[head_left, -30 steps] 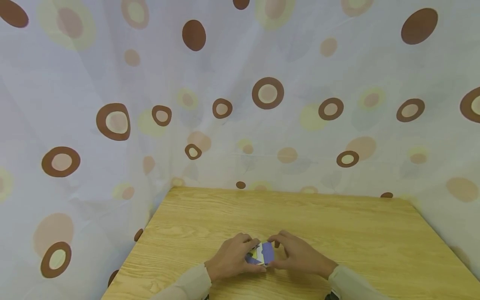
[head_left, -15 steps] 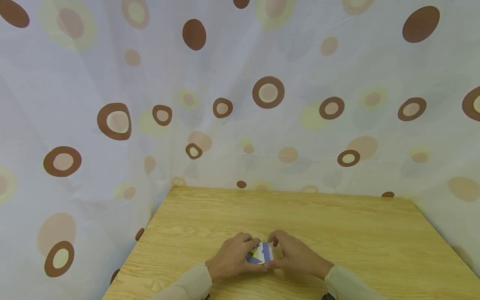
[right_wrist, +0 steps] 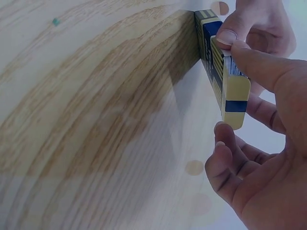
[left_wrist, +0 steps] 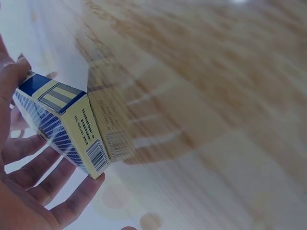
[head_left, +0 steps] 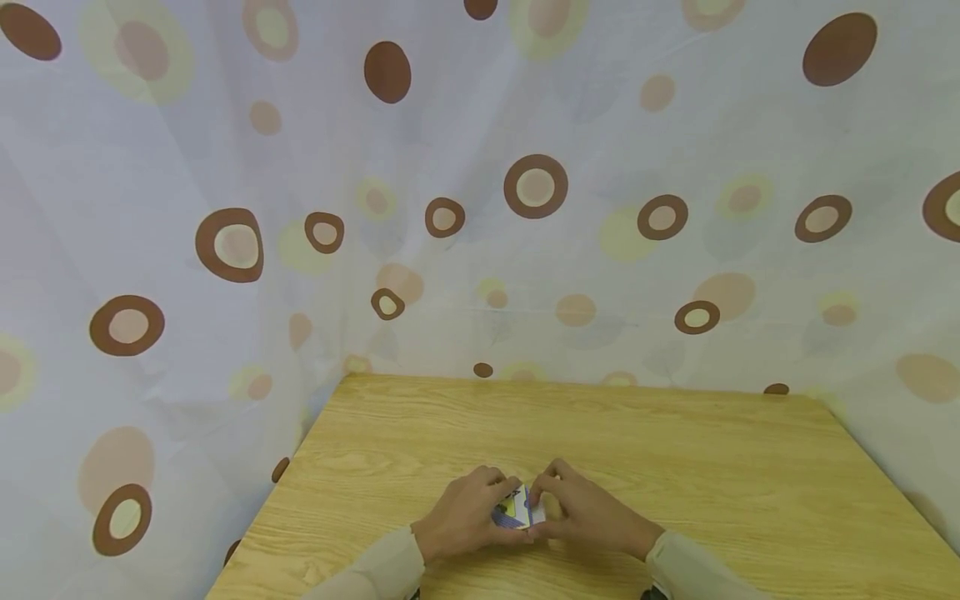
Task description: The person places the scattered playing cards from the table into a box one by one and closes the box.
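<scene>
A small blue and cream cardboard box (head_left: 512, 510), apparently a playing-card box, is held low over the table between both hands. My left hand (head_left: 463, 515) grips its left part, thumb on the near edge and fingers on the far one. In the left wrist view a barcode panel shows on the box (left_wrist: 85, 132), with fingertips at its lower corner. My right hand (head_left: 596, 512) pinches the box's right end. In the right wrist view the thumb is at an upper corner beside an end flap (right_wrist: 236, 91), with a curled fingertip at its lower edge. The inside is hidden.
The wood-grain table (head_left: 637, 433) extends behind and to both sides of the hands. A white curtain (head_left: 450, 125) with brown and yellow circles hangs along its back and sides.
My right hand has shifted slightly left and its fingers have drawn closer around the box's right end. The blue panel there has narrowed and a whitish face shows. My left hand stays put.
</scene>
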Available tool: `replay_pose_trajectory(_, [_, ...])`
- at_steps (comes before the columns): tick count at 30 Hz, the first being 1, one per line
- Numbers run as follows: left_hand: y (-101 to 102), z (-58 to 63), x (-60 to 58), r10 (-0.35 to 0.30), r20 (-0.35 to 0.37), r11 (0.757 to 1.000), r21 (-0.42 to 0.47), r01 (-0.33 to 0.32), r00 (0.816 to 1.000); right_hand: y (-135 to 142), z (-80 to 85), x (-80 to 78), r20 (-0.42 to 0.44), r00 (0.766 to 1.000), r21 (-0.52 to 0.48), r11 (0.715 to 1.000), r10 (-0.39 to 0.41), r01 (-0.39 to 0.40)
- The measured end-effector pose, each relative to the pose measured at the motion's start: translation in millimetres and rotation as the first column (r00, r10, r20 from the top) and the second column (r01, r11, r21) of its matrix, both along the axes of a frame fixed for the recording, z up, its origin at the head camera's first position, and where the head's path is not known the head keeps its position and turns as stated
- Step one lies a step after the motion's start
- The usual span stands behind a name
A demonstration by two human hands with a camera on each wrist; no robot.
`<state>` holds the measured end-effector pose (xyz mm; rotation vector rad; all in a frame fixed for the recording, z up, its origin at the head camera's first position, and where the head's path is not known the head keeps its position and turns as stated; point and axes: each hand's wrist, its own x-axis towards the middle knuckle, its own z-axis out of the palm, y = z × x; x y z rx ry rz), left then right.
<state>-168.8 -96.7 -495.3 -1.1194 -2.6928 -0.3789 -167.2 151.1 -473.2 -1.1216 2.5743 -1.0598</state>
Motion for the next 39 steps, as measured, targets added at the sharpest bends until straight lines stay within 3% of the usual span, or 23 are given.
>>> replay_pose_trajectory(5, [0.7, 0.7, 1.5, 0.0, -0.019, 1.0, 0.005, 0.0, 1.0, -0.2, -0.3, -0.5, 0.007, 1.0, -0.003, 1.0, 0.019, -0.019])
replay_pose_trajectory(8, [1.2, 1.0, 0.8, 0.01, 0.005, 1.0, 0.018, -0.01, 1.0, -0.6, 0.0, -0.2, -0.002, 1.0, 0.016, 1.0, -0.001, 0.001])
replay_pose_trajectory(12, [0.6, 2.3, -1.2, 0.056, 0.091, 0.996, 0.061, -0.061, 0.994, -1.3, -2.3, -1.6, 0.033, 0.999, 0.007, 1.0, -0.029, 0.029])
replay_pose_trajectory(16, [-1.0, 4.1, -2.5, 0.092, 0.214, 0.983, 0.137, -0.123, 0.972, -2.1, -6.6, -3.3, 0.103, 0.994, -0.059, 0.997, -0.037, 0.043])
replay_pose_trajectory(18, [-2.4, 4.8, -3.1, 0.088, 0.301, 0.965, 0.211, -0.157, 0.95, -2.1, -8.5, -4.0, 0.115, 0.992, -0.089, 0.995, -0.044, 0.054])
replay_pose_trajectory(20, [-4.0, 5.7, -4.6, 0.061, 0.398, 0.934, 0.301, -0.193, 0.915, -1.8, -10.0, -5.1, 0.113, 0.992, -0.116, 0.991, -0.06, 0.074])
replay_pose_trajectory(24, [-7.5, 9.2, -6.4, -0.015, 0.562, 0.85, 0.443, -0.285, 0.827, -0.1, -11.2, -7.6, 0.131, 0.985, -0.154, 0.98, -0.108, 0.128])
replay_pose_trajectory(28, [-9.8, 11.6, -8.2, -0.064, 0.648, 0.775, 0.511, -0.371, 0.759, 0.0, -10.2, -8.8, 0.188, 0.971, -0.171, 0.969, -0.146, 0.178])
replay_pose_trajectory(31, [-10.2, 12.3, -10.1, -0.1, 0.678, 0.735, 0.544, -0.405, 0.728, -1.1, -7.5, -8.5, 0.213, 0.963, -0.177, 0.963, -0.165, 0.204])
replay_pose_trajectory(34, [-10.5, 12.0, -11.7, -0.138, 0.698, 0.72, 0.558, -0.413, 0.703, -2.1, -4.2, -8.1, 0.225, 0.958, -0.18, 0.958, -0.18, 0.223])
replay_pose_trajectory(39, [-11.5, 10.8, -13.3, -0.154, 0.714, 0.729, 0.549, -0.409, 0.683, -1.6, -1.6, -8.3, 0.24, 0.955, -0.178, 0.959, -0.174, 0.219])
